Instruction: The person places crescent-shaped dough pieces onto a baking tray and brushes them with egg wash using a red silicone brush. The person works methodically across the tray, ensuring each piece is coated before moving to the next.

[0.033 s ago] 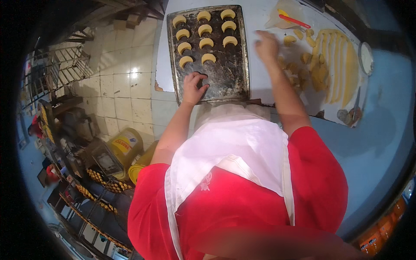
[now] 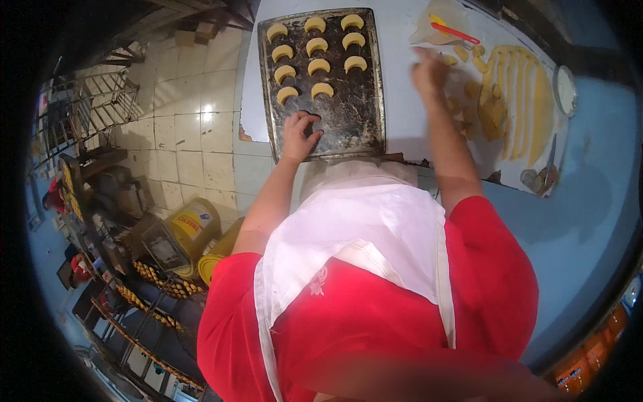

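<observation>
A dark, worn baking tray (image 2: pixel 355 120) holds rows of crescent-shaped pieces of yellow dough (image 2: pixel 317 46). Over its near left part is my left hand (image 2: pixel 299 136), thumb and forefinger curled around something dark that barely stands out against the metal. My right hand (image 2: pixel 429 72) hovers over the white table to the right of the tray, slightly blurred, fingers partly stretched and no object visible in them. Beside it lie loose dough scraps (image 2: pixel 492 110) and a flat sheet of dough cut into strips (image 2: pixel 529 100); my hand and forearm cover some scraps.
A red-handled tool (image 2: pixel 455 33) lies on a plastic bag at the table's far side. At the right edge are a white round container (image 2: pixel 566 90) and a knife (image 2: pixel 552 157). Yellow buckets (image 2: pixel 191 228) and a rack with baked goods (image 2: pixel 157 281) stand at the left.
My right hand has shifted a little to the right, toward the dough scraps. My left hand and the tray with its crescents look unmoved.
</observation>
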A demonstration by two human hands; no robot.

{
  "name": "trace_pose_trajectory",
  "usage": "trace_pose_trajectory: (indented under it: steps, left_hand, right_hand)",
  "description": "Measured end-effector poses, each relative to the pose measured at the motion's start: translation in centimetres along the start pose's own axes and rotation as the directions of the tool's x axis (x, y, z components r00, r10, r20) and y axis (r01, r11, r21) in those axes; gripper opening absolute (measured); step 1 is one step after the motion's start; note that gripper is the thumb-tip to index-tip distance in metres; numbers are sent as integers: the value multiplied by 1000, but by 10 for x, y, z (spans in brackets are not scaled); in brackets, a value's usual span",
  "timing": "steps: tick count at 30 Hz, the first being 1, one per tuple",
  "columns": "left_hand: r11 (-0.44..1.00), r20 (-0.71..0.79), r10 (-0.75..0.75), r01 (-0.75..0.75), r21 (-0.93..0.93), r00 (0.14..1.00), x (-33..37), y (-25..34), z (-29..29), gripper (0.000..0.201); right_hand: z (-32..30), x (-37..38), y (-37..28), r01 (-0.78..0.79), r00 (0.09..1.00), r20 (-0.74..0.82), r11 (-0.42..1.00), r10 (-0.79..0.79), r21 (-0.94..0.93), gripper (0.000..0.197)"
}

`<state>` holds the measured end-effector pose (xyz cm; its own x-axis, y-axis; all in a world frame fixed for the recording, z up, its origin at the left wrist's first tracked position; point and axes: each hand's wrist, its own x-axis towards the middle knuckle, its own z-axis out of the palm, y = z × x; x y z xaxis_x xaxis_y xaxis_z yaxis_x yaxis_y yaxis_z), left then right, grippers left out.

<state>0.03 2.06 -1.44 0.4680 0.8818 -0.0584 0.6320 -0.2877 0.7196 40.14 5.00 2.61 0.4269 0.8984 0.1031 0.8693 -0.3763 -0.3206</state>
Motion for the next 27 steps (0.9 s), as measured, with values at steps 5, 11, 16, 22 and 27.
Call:
trace_pose_trajectory:
  steps: [5, 11, 16, 22, 27]
  left_hand:
    - [1000, -15, 14, -14, 9, 1000, 9, 2, 0, 43]
    - [999, -27, 21, -20, 26, 999, 9, 4, 1, 42]
    - [1000, -38, 4, -3, 26, 999, 10, 5, 5, 41]
    - [999, -70, 26, -23, 42, 997, 10, 3, 9, 42]
    - [999, -78, 14, -11, 43, 997, 10, 1, 9, 42]
  right_hand:
    - [1, 21, 124, 41, 999, 5, 978, -41, -204, 49]
    - [3, 25, 120, 131, 989, 67, 991, -133, 21, 31]
    - [17, -25, 9, 230, 942, 163, 917, -295, 327, 32]
    - [33, -60, -85, 195, 905, 273, 889, -326, 414, 37]
    - [16, -72, -28, 122, 956, 216, 939, -198, 320, 39]
